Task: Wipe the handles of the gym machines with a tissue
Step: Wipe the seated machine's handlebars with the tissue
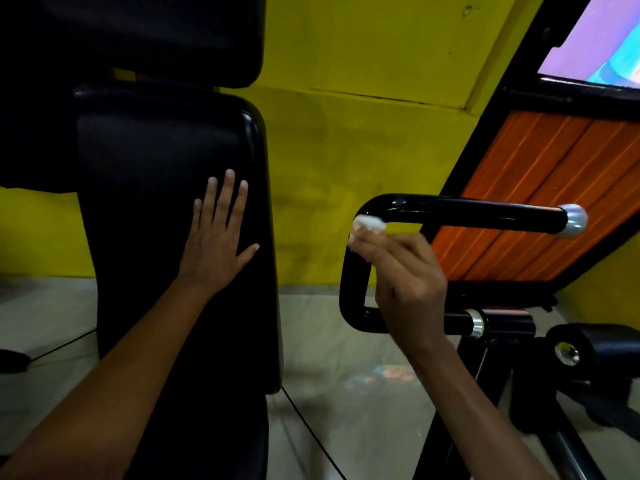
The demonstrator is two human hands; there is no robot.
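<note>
Back pad [166, 202]: black, upright, at left.
Left hand [216, 237]: flat on the pad's right edge, fingers straight and spread.
Tissue [367, 224]: white wad pressed on the handle's upper-left bend.
Handle [478, 213]: black looped bar, chrome end cap at right.
Right hand [405, 285]: fingers pinching the tissue.

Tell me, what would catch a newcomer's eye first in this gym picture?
Probably the right hand pressing a white tissue against the bend of the glossy black handle, right of centre. Next, the left hand lying flat on the black padded backrest. Behind both glows a bright yellow wall.
</note>
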